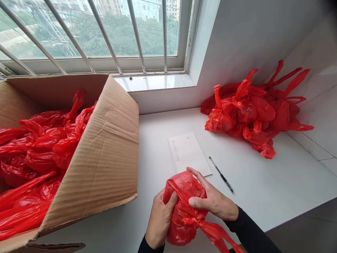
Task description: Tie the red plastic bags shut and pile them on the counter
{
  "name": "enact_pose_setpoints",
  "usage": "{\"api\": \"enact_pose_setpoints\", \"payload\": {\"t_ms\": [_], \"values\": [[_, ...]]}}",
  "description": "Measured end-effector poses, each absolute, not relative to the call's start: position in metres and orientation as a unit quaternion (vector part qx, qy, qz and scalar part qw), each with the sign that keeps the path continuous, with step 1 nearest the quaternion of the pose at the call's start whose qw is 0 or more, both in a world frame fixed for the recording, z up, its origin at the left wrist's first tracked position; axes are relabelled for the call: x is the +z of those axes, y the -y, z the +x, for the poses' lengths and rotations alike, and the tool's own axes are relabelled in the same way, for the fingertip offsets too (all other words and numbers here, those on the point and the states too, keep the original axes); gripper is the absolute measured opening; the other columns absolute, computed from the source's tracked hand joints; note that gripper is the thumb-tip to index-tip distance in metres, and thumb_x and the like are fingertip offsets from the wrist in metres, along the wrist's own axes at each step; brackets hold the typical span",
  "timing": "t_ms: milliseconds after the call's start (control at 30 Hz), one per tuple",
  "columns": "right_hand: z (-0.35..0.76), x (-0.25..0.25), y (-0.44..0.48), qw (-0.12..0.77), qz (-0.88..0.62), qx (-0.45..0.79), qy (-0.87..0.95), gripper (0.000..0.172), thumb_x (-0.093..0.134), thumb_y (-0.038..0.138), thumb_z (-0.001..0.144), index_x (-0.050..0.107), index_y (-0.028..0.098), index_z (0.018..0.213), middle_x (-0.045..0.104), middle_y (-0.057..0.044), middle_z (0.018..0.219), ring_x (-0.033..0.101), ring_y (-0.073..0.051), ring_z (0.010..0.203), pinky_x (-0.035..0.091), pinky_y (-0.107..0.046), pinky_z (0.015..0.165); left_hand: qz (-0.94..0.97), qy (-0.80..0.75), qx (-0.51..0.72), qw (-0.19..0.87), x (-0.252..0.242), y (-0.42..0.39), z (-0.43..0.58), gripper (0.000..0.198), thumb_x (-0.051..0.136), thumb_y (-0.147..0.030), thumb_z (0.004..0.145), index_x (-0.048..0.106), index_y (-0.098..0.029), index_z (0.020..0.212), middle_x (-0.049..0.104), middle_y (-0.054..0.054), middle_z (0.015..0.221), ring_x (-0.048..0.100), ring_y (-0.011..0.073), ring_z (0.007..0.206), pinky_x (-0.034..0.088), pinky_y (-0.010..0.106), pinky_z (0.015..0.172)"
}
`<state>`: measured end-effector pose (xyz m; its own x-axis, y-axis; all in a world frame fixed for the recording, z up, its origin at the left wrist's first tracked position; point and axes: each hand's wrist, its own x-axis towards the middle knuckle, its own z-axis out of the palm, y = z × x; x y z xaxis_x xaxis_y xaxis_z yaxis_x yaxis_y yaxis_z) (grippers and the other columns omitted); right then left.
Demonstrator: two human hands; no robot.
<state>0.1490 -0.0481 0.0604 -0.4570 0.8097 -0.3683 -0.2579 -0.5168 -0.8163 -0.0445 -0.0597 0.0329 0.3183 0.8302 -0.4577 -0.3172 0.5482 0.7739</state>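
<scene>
Knotted red plastic bag (pixel 184 212) held between left hand (pixel 159 218) and right hand (pixel 214 198), over white tabletop (pixel 155 147), near notebook (pixel 191 154). Film looks thin; light, flat-thumbed pressure, clear of the knot, should avoid tearing.

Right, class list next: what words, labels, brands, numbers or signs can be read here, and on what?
Nothing is legible enough to quote.
White notebook: a column of small dark characters and a few marks near its far edge, too small to read.
Pen, cardboard box, held red bag: no lettering made out.
</scene>
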Motion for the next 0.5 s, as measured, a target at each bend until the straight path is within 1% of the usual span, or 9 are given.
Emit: {"api": "enact_pose_setpoints", "payload": {"t_ms": [67,133,200,267,300,333,400,433,500], "values": [[0.146,0.063,0.049,0.349,-0.407,0.769,0.349,0.098,0.082,0.038,0.075,0.021,0.027,0.151,0.069,-0.005,0.106,0.068,-0.023,0.099,0.049,-0.044,0.097,0.269,-0.458,0.381,0.757,0.034,0.061,-0.045,0.040,0.066,-0.046,0.086,0.070,-0.014,0.109,0.075,0.011,0.099,0.068,0.0270,0.087,0.052,0.036,0.081],[0.143,0.064,0.048,0.368,-0.420,0.758,0.337,0.089,0.080,0.037,0.077,0.027,0.027,0.149,0.069,-0.001,0.096,0.068,-0.020,0.089,0.051,-0.040,0.090,0.244,-0.460,0.392,0.758,0.037,0.063,-0.045,0.042,0.065,-0.047,0.087,0.069,-0.013,0.112,0.074,0.012,0.100,0.068,0.0280,0.089,0.053,0.037,0.081],[0.142,0.064,0.046,0.389,-0.432,0.748,0.320,0.083,0.079,0.036,0.079,0.031,0.028,0.146,0.068,0.000,0.092,0.067,-0.017,0.082,0.052,-0.036,0.084,0.237,-0.429,0.398,0.775,0.041,0.065,-0.044,0.045,0.065,-0.045,0.088,0.064,-0.015,0.122,0.073,0.013,0.106,0.068,0.0290,0.094,0.053,0.038,0.084],[0.142,0.063,0.046,0.397,-0.442,0.742,0.311,0.082,0.077,0.037,0.081,0.029,0.028,0.147,0.068,0.000,0.092,0.067,-0.017,0.078,0.053,-0.035,0.080,0.252,-0.382,0.395,0.797,0.043,0.067,-0.045,0.051,0.069,-0.039,0.085,0.058,-0.017,0.130,0.071,0.014,0.113,0.067,0.0297,0.101,0.052,0.038,0.088],[0.143,0.063,0.046,0.394,-0.442,0.742,0.313,0.084,0.076,0.038,0.081,0.026,0.028,0.148,0.069,-0.001,0.093,0.067,-0.017,0.080,0.053,-0.036,0.082,0.264,-0.366,0.392,0.802,0.043,0.067,-0.046,0.052,0.072,-0.035,0.084,0.057,-0.018,0.131,0.070,0.014,0.115,0.066,0.0300,0.103,0.052,0.038,0.089],[0.143,0.063,0.047,0.387,-0.436,0.747,0.319,0.088,0.077,0.037,0.081,0.022,0.028,0.150,0.069,-0.002,0.097,0.068,-0.018,0.085,0.053,-0.038,0.086,0.275,-0.360,0.392,0.801,0.042,0.067,-0.047,0.051,0.074,-0.033,0.082,0.059,-0.018,0.129,0.070,0.014,0.116,0.066,0.0303,0.104,0.051,0.038,0.090],[0.144,0.063,0.050,0.371,-0.407,0.763,0.337,0.099,0.080,0.033,0.079,0.014,0.028,0.153,0.067,-0.005,0.111,0.066,-0.021,0.102,0.048,-0.042,0.098,0.292,-0.377,0.393,0.786,0.038,0.067,-0.049,0.041,0.075,-0.031,0.082,0.063,-0.017,0.119,0.071,0.013,0.113,0.066,0.0305,0.104,0.052,0.038,0.089],[0.144,0.062,0.052,0.363,-0.395,0.769,0.348,0.102,0.081,0.031,0.078,0.012,0.028,0.154,0.066,-0.007,0.116,0.065,-0.022,0.108,0.046,-0.044,0.103,0.296,-0.392,0.394,0.777,0.036,0.067,-0.049,0.037,0.075,-0.031,0.082,0.065,-0.017,0.114,0.072,0.013,0.110,0.066,0.0304,0.103,0.052,0.038,0.088],[0.143,0.058,0.054,0.357,-0.389,0.768,0.362,0.101,0.082,0.029,0.077,0.017,0.027,0.153,0.064,-0.008,0.122,0.064,-0.024,0.111,0.044,-0.046,0.105,0.297,-0.418,0.392,0.764,0.034,0.066,-0.050,0.033,0.075,-0.031,0.082,0.066,-0.016,0.110,0.074,0.012,0.105,0.068,0.0298,0.101,0.052,0.037,0.087]]}}
